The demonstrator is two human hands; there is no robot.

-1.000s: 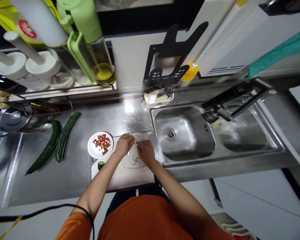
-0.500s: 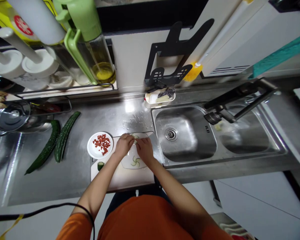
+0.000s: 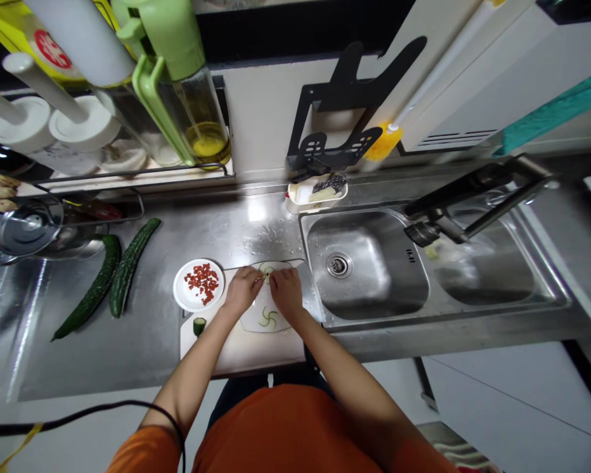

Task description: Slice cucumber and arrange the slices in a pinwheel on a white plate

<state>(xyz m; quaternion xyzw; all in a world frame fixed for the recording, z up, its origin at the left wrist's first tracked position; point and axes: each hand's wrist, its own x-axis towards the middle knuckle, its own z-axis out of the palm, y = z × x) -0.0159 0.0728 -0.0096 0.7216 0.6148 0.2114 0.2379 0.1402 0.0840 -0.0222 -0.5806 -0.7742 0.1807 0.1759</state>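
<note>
On the white cutting board [image 3: 241, 345] lies a white plate [image 3: 253, 320] with a thin dark rim. Pale green cucumber slices [image 3: 268, 319] form a pinwheel on its near half, and more thin slices lie at its far side. My left hand [image 3: 245, 289] is closed over the plate's far left, its fingertips pinching a small cucumber slice. Opposite it, my right hand [image 3: 286, 292] is closed too, fingertips at the same small pieces; the fingers partly hide them. A cucumber stub [image 3: 199, 326] stands on the board left of my left forearm.
A white dish of chopped red bits [image 3: 201, 285] sits at the board's left corner. Two whole cucumbers [image 3: 128, 269] lie farther left. The double sink [image 3: 369, 263] with a faucet [image 3: 438, 223] is on the right. Behind are an oil bottle [image 3: 204, 131] and a sponge holder [image 3: 317, 200].
My hands have drawn slightly apart at the far side of the plate, and more of the pale slices between them shows. The whole view has shifted a little.
</note>
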